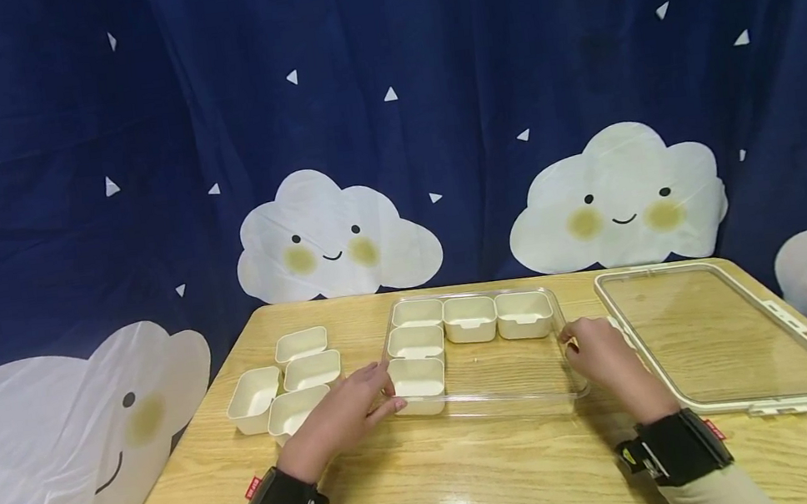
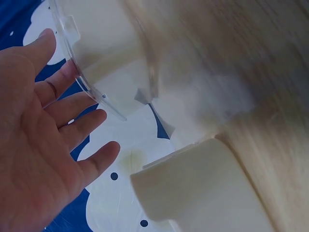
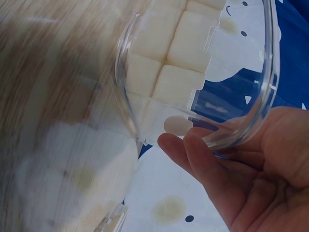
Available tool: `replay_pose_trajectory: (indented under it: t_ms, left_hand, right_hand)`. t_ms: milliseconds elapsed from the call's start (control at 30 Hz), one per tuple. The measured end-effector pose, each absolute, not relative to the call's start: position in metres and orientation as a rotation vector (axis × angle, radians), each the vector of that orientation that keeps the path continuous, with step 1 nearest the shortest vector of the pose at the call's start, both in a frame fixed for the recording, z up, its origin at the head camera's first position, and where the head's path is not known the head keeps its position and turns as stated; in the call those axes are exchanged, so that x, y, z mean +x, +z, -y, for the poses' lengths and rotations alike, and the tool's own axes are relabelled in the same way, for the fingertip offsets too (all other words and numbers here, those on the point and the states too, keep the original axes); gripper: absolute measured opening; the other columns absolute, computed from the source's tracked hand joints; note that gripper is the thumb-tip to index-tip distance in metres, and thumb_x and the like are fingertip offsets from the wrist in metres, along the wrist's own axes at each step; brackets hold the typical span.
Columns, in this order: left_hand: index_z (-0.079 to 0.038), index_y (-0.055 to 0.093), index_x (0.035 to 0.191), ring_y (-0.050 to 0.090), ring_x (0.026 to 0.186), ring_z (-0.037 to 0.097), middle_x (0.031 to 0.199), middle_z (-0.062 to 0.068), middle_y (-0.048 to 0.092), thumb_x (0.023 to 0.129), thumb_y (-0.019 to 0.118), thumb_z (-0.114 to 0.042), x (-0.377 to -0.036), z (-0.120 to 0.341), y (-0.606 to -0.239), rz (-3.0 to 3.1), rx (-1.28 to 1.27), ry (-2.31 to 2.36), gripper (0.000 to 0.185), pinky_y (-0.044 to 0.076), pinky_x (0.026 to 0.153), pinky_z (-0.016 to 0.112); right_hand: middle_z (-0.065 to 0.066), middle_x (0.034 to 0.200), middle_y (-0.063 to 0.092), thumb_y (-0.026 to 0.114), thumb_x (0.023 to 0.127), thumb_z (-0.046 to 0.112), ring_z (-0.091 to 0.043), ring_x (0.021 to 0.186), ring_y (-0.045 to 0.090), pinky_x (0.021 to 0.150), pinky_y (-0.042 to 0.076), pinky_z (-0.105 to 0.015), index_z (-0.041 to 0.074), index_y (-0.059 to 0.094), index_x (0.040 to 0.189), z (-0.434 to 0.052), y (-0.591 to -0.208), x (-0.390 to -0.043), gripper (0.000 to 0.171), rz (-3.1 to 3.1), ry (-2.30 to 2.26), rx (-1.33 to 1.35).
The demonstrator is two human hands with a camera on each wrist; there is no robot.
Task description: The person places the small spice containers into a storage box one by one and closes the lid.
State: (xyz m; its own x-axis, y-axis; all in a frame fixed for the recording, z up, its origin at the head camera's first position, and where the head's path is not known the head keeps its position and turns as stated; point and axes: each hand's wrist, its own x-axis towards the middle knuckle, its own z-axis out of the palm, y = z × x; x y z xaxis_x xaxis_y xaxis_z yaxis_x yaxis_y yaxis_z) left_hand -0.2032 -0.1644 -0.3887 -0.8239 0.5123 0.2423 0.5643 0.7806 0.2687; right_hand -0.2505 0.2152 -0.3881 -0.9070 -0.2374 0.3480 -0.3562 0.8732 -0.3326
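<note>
A clear plastic tray (image 1: 509, 373) lies on the wooden table (image 1: 477, 478) and holds several cream cups (image 1: 470, 318) along its back and left sides. My left hand (image 1: 379, 394) lies flat with straight fingers against the tray's front left corner, beside the nearest cup (image 1: 418, 383). In the left wrist view that hand (image 2: 53, 130) is spread open, fingertips at the tray's rim (image 2: 96, 92). My right hand (image 1: 585, 347) rests against the tray's right edge. The right wrist view shows its fingers (image 3: 193, 150) lightly touching the clear wall (image 3: 270, 72), holding nothing.
Several loose cream cups (image 1: 287, 384) stand in a cluster left of the tray; one (image 2: 203, 188) sits near my left palm. A clear lid (image 1: 723, 330) with a pale frame lies flat at the right. A dark blue cloud-print curtain (image 1: 387, 119) hangs behind the table.
</note>
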Motion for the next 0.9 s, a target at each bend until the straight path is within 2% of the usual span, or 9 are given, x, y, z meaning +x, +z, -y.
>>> replay_pose_trajectory:
  t_ms: [100,167,500,700,900]
  left_hand:
    - [-0.017,0.063,0.095,0.046,0.139,0.043,0.15,0.024,0.048,0.101,0.063,-0.037,-0.203,0.165,-0.39,2.855,-0.82,-0.503,0.021,0.037,0.107,0.067]
    - [-0.019,0.063,0.092,0.041,0.142,0.043,0.154,0.022,0.044,0.101,0.062,-0.038,-0.202,0.165,-0.391,2.869,-0.804,-0.498,0.021,0.034,0.107,0.07]
    - [-0.018,0.064,0.089,0.043,0.141,0.042,0.152,0.018,0.048,0.099,0.065,-0.04,-0.201,0.165,-0.393,2.825,-0.771,-0.398,0.023,0.04,0.103,0.069]
    - [-0.012,0.073,0.097,0.043,0.141,0.043,0.153,0.018,0.047,0.098,0.067,-0.037,-0.2,0.163,-0.396,2.81,-0.753,-0.326,0.026,0.04,0.104,0.066]
    - [-0.008,0.073,0.115,0.036,0.146,0.042,0.157,0.02,0.04,0.094,0.068,-0.047,-0.203,0.155,-0.394,2.811,-0.744,-0.244,0.044,0.039,0.105,0.063]
  right_hand:
    - [-0.022,0.087,0.074,0.064,0.076,-0.01,-0.045,0.085,0.069,0.071,0.056,-0.053,-0.008,0.075,0.087,-0.215,-0.389,-0.251,0.016,2.744,0.565,0.45]
    - [-0.022,0.087,0.074,0.064,0.076,-0.01,-0.045,0.085,0.069,0.071,0.056,-0.053,-0.007,0.075,0.087,-0.215,-0.389,-0.25,0.016,2.739,0.561,0.457]
    - [-0.022,0.086,0.074,0.062,0.075,-0.009,-0.044,0.083,0.069,0.07,0.055,-0.052,-0.007,0.075,0.087,-0.215,-0.39,-0.25,0.018,2.724,0.558,0.47]
    - [-0.021,0.086,0.073,0.062,0.075,-0.009,-0.043,0.082,0.069,0.07,0.055,-0.052,-0.007,0.075,0.086,-0.215,-0.391,-0.25,0.017,2.718,0.555,0.467]
    - [-0.021,0.085,0.073,0.063,0.075,-0.009,-0.042,0.08,0.069,0.07,0.055,-0.052,-0.006,0.075,0.086,-0.214,-0.391,-0.25,0.016,2.72,0.537,0.465]
